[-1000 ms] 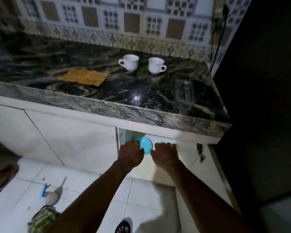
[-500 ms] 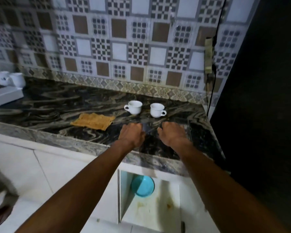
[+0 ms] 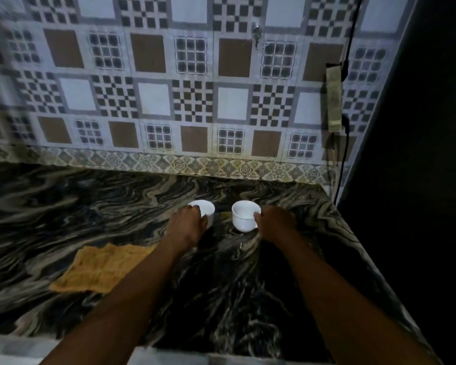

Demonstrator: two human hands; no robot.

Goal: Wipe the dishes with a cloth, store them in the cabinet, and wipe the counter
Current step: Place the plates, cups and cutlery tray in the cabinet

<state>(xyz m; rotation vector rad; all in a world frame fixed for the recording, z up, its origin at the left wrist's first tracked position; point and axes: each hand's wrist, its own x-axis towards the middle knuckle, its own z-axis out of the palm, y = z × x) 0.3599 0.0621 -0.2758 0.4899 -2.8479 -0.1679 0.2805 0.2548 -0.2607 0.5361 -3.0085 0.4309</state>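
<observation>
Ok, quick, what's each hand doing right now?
Left hand: grips the left cup at its rim.
Right hand: grips the right cup at its right side.

Hands [image 3: 187,222] [image 3: 275,222] at white cups [image 3: 204,209] [image 3: 244,216] (cloth [image 3: 100,268] beside)

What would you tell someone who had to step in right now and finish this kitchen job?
Left hand: fingers curled on the left cup, at its near side.
Right hand: holding the right cup at its handle side.
Both cups stand upright on the counter, apart from each other, near the tiled wall.
The cloth lies flat on the counter, to the left of the left forearm, untouched.
Done: cannot tell from this view whether the cups have been wiped; the cabinet is out of sight.
Left: store both cups in the cabinet, then wipe the counter with the cloth.
</observation>
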